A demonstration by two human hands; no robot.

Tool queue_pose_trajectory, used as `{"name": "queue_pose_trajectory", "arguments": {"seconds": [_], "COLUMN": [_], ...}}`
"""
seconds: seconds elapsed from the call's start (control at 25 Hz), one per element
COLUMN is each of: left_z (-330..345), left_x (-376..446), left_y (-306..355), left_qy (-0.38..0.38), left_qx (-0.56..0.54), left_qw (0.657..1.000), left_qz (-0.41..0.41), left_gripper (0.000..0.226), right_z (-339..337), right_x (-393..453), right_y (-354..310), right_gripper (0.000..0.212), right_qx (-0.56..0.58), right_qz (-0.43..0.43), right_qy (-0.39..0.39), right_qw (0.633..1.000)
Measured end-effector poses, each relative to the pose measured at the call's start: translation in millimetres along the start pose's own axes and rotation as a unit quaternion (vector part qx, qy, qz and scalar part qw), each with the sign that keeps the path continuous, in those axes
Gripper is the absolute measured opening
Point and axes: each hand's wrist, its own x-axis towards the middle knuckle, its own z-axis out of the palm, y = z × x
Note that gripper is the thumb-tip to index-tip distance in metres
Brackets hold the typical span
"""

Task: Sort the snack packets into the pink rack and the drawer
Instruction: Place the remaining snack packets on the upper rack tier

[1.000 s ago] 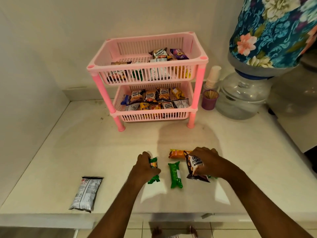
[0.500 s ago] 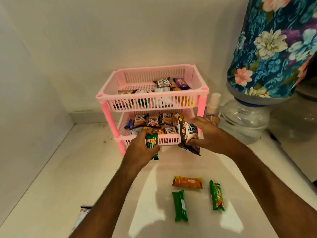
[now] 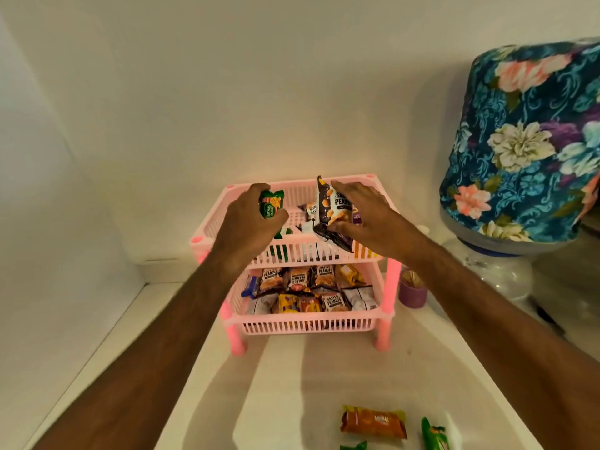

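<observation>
Pink rack (image 3: 293, 250): lower both packets into your top tier, twelve o'clock.
Left hand (image 3: 251, 219): grip holding green packet (image 3: 270, 205).
Right hand (image 3: 363, 211): grip holding peanut packet (image 3: 332, 212).

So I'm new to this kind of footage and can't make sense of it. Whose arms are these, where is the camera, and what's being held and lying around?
There is no machine here. The arms belong to a person wearing a wide-angle camera on the head, so you look forward and down along both arms.

The left hand holds a small green packet. The right hand holds a dark peanut packet. Both are over the top tray of a pink rack, which stands on a white counter against the wall. Both trays already contain snack packets.

Near the bottom edge, an orange packet and two more green packets lie loose on the counter. Right of the rack stand a purple cup and a water bottle under a floral cover.
</observation>
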Motion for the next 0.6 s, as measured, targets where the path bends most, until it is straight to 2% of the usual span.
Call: {"name": "queue_pose_trajectory", "arguments": {"seconds": [0.16, 0.28, 0.52, 0.6], "left_z": [2.8, 13.0, 36.9, 45.6], "left_x": [53.0, 87.6, 144.9, 159.6], "left_y": [-23.2, -40.8, -67.5, -77.0], "left_qy": [-0.034, -0.058, -0.106, -0.132], "left_qx": [0.03, 0.075, 0.149, 0.137], "left_qw": [0.999, 0.995, 0.982, 0.979], "left_qz": [-0.019, -0.025, -0.05, -0.076], "left_gripper": [0.068, 0.073, 0.057, 0.056], "right_z": [5.9, 15.2, 54.2, 70.2], "right_x": [50.5, 89.1, 160.4, 178.6], "right_y": [4.0, 9.6, 25.0, 33.9], "right_gripper": [0.075, 0.071, 0.069, 0.069], "right_qx": [0.01, 0.018, -0.027, -0.046], "right_qz": [0.002, 0.014, 0.033, 0.043], "right_qy": [0.006, -0.021, -0.106, -0.13], "right_qw": [1.0, 1.0, 0.993, 0.989]}}
